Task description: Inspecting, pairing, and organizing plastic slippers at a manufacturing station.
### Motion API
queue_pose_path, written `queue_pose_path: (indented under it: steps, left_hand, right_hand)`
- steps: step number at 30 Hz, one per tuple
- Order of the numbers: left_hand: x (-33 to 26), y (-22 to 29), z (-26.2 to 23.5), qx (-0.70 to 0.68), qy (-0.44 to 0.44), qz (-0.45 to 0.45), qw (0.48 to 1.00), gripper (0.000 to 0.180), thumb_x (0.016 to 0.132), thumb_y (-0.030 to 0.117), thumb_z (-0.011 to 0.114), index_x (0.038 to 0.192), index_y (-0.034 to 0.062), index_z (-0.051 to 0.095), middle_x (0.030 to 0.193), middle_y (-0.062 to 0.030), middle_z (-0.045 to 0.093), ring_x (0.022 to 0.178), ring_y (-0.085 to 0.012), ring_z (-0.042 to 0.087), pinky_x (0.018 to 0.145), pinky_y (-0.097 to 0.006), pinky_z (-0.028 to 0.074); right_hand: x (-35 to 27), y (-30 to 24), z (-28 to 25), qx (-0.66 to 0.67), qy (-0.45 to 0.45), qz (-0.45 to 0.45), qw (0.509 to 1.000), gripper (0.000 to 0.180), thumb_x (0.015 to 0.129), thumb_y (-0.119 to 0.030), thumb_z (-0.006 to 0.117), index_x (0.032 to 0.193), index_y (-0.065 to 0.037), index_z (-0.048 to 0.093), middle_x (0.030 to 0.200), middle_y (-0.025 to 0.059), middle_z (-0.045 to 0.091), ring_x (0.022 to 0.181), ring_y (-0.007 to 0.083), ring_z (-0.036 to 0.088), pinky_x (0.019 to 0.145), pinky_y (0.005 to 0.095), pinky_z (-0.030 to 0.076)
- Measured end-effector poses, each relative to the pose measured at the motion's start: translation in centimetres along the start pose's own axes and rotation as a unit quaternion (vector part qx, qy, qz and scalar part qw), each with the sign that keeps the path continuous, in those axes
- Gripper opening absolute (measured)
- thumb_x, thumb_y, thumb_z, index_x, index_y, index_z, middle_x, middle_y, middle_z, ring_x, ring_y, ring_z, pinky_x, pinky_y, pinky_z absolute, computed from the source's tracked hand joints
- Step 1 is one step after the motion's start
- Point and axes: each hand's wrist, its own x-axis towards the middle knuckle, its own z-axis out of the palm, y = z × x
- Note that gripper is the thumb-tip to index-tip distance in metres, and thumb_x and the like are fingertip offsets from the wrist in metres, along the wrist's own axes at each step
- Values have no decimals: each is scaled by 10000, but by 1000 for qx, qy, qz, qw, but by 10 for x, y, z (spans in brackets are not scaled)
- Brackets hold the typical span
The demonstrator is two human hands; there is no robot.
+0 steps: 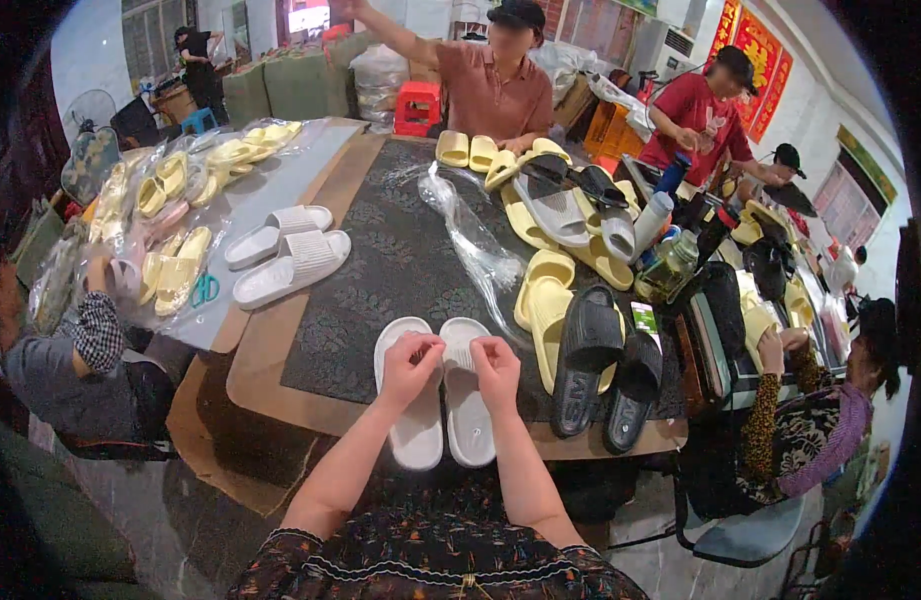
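Note:
A pair of pale grey slide slippers lies side by side at the table's near edge, the left slipper [417, 438] and the right slipper [470, 432] both with heels toward me. My left hand [411, 368] is over the left slipper's strap, its fingers curled into a pinch. Over the right slipper's strap is my right hand [495, 372], closed in a similar pinch. Whatever the fingertips hold, if anything, is too small to make out. My hands hide much of both straps.
Black slides [590, 350] and yellow slides [546, 300] pile up on the right. Clear plastic bags [470, 230] lie mid-table. Another grey pair [292, 268] rests left, near bagged yellow slippers [175, 270]. Bottles [652, 225] stand at right. Co-workers [495, 85] surround the tables.

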Motion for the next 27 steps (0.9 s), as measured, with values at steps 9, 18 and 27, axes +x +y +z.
queue_pose_path:
  steps: [9,18,27]
  left_hand:
    - [1,4,2,-29,6,-58,998,91,825,104,668,856,19,660,772,-51,618,697,-125,567,622,-256,445]
    - [1,-3,0,-127,25,-147,981,113,861,113,648,914,13,657,763,22,584,662,-46,502,593,-204,412]
    - [2,-4,-2,-176,20,-177,968,111,871,126,645,905,21,656,732,60,564,650,-21,482,576,-189,388]
  right_hand:
    - [0,6,0,28,-15,-6,999,87,863,-70,651,935,-23,638,806,-40,581,668,10,473,587,165,380]
    - [-3,-35,1,-56,-31,-33,997,121,811,-56,686,931,-42,679,850,-8,623,681,31,479,582,188,378]
    - [-65,-64,-15,-374,-155,43,913,375,797,-337,708,985,-13,682,642,69,618,580,174,597,568,321,467]
